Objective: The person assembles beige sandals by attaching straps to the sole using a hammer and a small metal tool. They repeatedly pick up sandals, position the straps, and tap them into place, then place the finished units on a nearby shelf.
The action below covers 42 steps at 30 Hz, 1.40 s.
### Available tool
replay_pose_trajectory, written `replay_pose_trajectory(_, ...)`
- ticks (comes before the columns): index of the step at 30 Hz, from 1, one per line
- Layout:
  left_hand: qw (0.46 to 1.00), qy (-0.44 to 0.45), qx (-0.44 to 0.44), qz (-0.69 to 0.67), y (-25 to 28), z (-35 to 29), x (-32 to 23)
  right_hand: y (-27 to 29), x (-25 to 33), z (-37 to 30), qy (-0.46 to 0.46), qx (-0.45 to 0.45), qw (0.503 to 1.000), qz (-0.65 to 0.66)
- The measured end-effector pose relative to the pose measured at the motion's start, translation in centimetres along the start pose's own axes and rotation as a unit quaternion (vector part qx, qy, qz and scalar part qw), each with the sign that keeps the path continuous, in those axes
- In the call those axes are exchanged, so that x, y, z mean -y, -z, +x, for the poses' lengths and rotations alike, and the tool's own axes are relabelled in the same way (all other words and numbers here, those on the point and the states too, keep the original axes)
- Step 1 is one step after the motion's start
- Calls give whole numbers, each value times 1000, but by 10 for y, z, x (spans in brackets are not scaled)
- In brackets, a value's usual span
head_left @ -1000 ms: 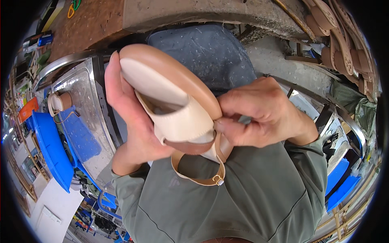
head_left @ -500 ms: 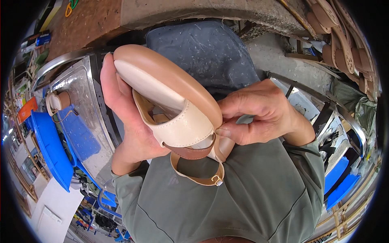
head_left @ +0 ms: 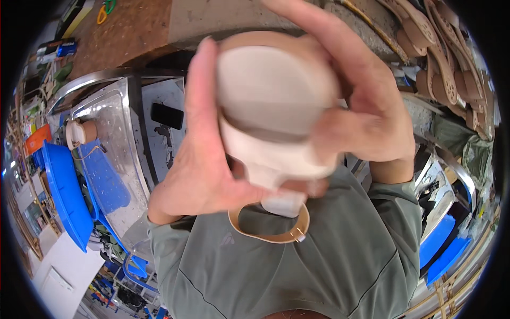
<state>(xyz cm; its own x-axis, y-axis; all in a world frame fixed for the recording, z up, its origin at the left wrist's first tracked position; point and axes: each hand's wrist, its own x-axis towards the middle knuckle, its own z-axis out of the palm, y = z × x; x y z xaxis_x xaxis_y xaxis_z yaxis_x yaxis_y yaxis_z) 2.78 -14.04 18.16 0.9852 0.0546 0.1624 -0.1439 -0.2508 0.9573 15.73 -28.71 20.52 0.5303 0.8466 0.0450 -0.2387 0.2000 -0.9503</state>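
Note:
A cream and tan sandal [head_left: 273, 95], blurred by motion, is held up in front of my chest between both hands. My left hand [head_left: 199, 154] grips its left side, fingers along the sole edge and thumb underneath by the strap. On the opposite side my right hand [head_left: 366, 95] closes round it, thumb against the cream upper, one finger stretched upward. The sandal's toe end faces up toward me. Its tan ankle strap [head_left: 271, 235] with a small gold buckle hangs in a loop below, against my grey-green shirt.
A black phone [head_left: 167, 115] lies on a worn surface beyond my left hand. Further left are a metal-framed tray [head_left: 119, 175], a small tan shoe part [head_left: 82, 133] and a blue bin [head_left: 66, 196]. Scissors [head_left: 104, 11] lie on the brown bench. Tan heeled soles [head_left: 441, 64] stand at upper right.
The sandal has turned from a slant to facing me more squarely, toe end up. My right hand has shifted from its lower side edge up round the right side. The phone has come into view.

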Motion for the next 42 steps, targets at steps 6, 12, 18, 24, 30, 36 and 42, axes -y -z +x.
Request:
replay_pose_trajectory(6, 897, 160, 47, -409, -14, 4, 15, 31, -14, 17, 23, 99, 990, -93)
replay_pose_trajectory(12, 788, 155, 92, -589, -24, -1, 13, 19, -2, 19, 171, 116, 934, -290)
replay_pose_trajectory(18, 853, 140, 139, -483, -7, 9, -4, 7, 3, 19, 162, 102, 947, -259)
replay_pose_trajectory(24, 889, 77, 115, -437, -14, 6, 1, 5, 2, 20, 164, 119, 942, -268)
replay_pose_trajectory(30, 876, 109, 106, -459, -12, 11, 3, 5, -3, 22, 172, 104, 926, -321)
replay_pose_trajectory(36, 807, 196, 113, -545, 11, 20, -1, -2, -6, 22, 85, 60, 962, -251)
replay_pose_trajectory(42, 818, 215, 136, -516, 23, 28, -8, -10, -1, 26, 150, 112, 912, -364)
